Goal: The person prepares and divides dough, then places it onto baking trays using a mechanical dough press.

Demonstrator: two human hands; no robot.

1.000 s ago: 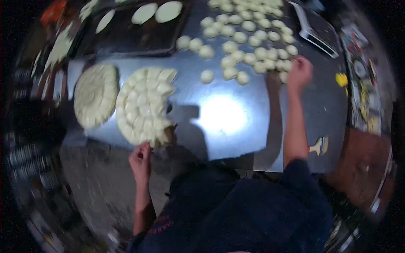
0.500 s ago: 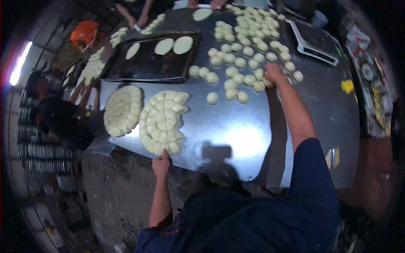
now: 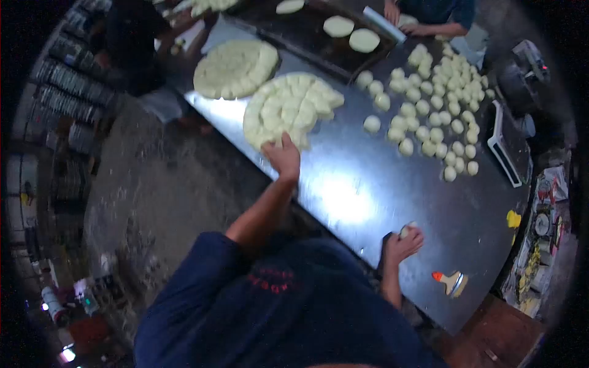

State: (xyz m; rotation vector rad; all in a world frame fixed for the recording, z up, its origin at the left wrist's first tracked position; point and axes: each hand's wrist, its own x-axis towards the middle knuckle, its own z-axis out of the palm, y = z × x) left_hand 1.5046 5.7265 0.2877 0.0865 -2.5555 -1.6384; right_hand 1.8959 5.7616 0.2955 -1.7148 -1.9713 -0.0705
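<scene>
My left hand (image 3: 284, 158) reaches to the lower edge of a cut, scored mass of dough (image 3: 287, 110), thumb and forefinger apart and touching it. A second round dough mass (image 3: 236, 69) lies to its upper left. My right hand (image 3: 403, 243) is near the front edge of the metal table, fingers curled round a small pale piece of dough (image 3: 407, 230). Many round dough balls (image 3: 422, 107) are spread over the upper right of the table.
A dark tray (image 3: 288, 30) holds flat dough ovals (image 3: 364, 40). A white-edged scale (image 3: 504, 147) stands at the right, with a brush (image 3: 452, 283) near the front edge. Another person's hands (image 3: 414, 27) work at the far side, and a person in dark clothes (image 3: 132, 46) stands at upper left.
The view has turned. My right hand has left the dough balls and come back near the table's front edge. My left hand remains at the cut dough, its fingers now more spread.
</scene>
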